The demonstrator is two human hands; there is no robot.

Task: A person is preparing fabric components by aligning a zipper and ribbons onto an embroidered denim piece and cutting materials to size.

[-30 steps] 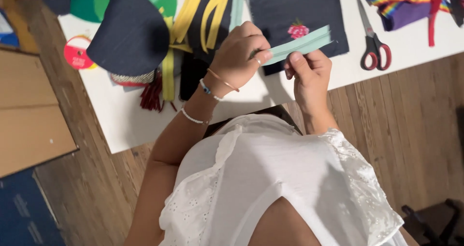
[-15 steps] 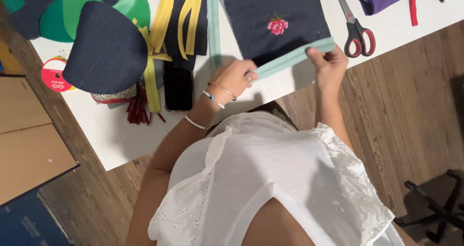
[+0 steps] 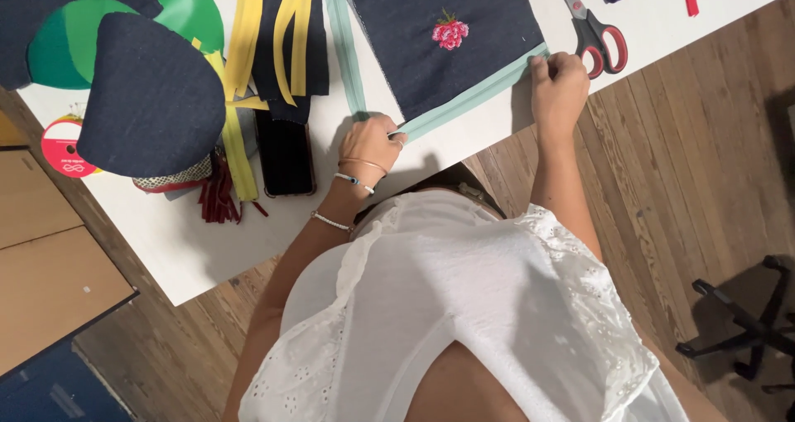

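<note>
A dark denim square [image 3: 447,49] with a small pink flower stitched on it lies flat on the white table [image 3: 248,240]. A mint green fabric strip [image 3: 472,99] runs along its near edge, and a second strip [image 3: 341,49] lies along its left edge. My left hand [image 3: 373,144] pinches the near strip's left end at the square's corner. At the right end, my right hand [image 3: 559,86] presses the strip down with curled fingers. Bracelets sit on my left wrist.
Red-and-black-handled scissors [image 3: 592,28] lie just right of my right hand. A black phone [image 3: 286,153], yellow strips [image 3: 248,33], a rounded denim piece [image 3: 153,95], green shapes [image 3: 186,12] and a red tassel [image 3: 217,198] crowd the table's left. Cardboard [image 3: 50,265] lies on the floor; a chair base [image 3: 745,323] stands right.
My hands have moved apart along the mint strip and laid it against the denim square's near edge. A second ago both hands held it together above the cloth.
</note>
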